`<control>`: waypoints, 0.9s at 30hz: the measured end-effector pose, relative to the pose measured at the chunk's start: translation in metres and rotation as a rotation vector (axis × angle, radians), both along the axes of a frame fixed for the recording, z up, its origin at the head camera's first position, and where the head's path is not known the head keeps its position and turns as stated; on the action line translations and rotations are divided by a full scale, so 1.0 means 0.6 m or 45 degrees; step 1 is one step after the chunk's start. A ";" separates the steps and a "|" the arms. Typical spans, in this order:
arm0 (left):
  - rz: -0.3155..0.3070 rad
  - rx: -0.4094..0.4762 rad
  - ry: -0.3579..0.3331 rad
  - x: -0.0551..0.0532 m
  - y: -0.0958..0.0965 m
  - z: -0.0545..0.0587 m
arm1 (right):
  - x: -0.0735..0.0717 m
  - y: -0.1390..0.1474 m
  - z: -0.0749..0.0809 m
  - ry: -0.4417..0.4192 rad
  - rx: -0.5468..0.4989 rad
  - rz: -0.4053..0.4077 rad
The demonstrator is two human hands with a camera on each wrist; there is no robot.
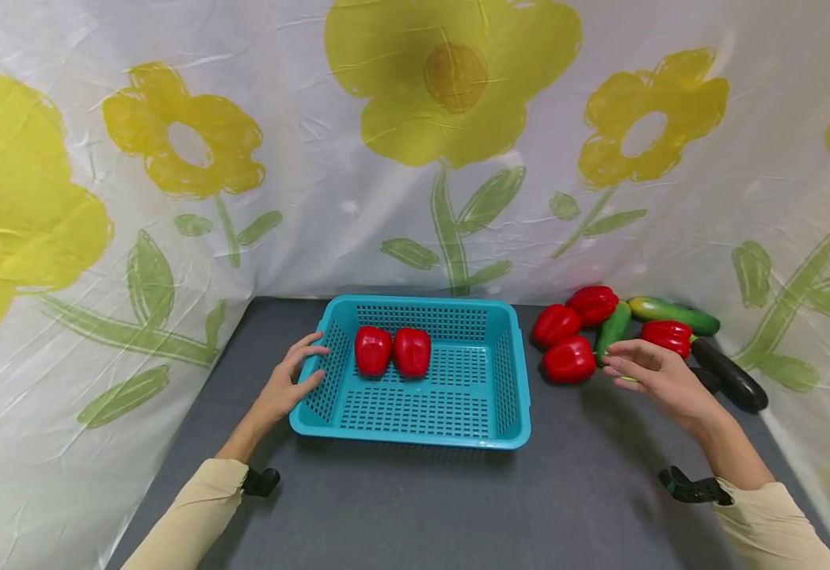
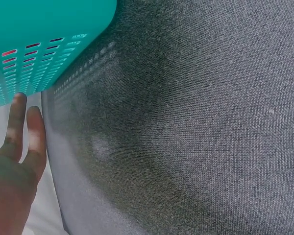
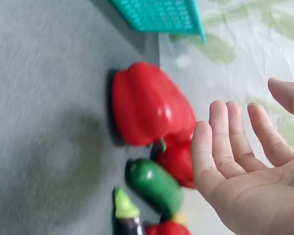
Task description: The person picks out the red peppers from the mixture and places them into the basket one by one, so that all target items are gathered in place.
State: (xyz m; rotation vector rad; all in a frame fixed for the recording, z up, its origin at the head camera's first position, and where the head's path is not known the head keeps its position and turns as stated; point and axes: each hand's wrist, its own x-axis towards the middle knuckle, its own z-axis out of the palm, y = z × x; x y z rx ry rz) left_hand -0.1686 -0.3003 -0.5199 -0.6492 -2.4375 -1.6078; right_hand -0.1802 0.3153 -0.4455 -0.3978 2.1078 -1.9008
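My left hand (image 1: pixel 289 382) is at the left rim of a blue perforated plastic basket (image 1: pixel 415 442), its fingertips right at the edge. In the left wrist view two nearly straight fingers (image 2: pixel 36 137) show under the basket's wall. Inside the basket, two red bell peppers (image 1: pixel 413 353) sit side by side. My right hand (image 1: pixel 660 376) hovers with nothing in it, palm exposed in the right wrist view. Nearest to it are a red bell pepper (image 1: pixel 569 360) and a green cucumber (image 1: pixel 612 328); the hand partly hides an eggplant with a light green cap (image 3: pixel 125 203).
Two more red peppers (image 1: pixel 556 325) lie behind the nearest one. Farther right are a large green cucumber (image 1: pixel 675 315), another red pepper (image 1: pixel 666 335) and a dark eggplant (image 1: pixel 730 376). A dark grey cloth (image 1: pixel 415 514) covers the table; a flowered curtain (image 1: pixel 315 222) hangs behind it.
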 end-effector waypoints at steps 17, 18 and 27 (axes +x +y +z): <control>0.004 -0.001 -0.002 -0.001 0.000 0.000 | -0.005 0.049 -0.035 -0.006 0.199 -0.107; 0.004 0.002 -0.005 0.000 0.000 0.000 | -0.005 0.047 -0.038 0.008 0.263 -0.123; 0.013 -0.007 -0.033 -0.001 -0.001 -0.003 | -0.011 0.015 -0.070 0.049 0.456 -0.131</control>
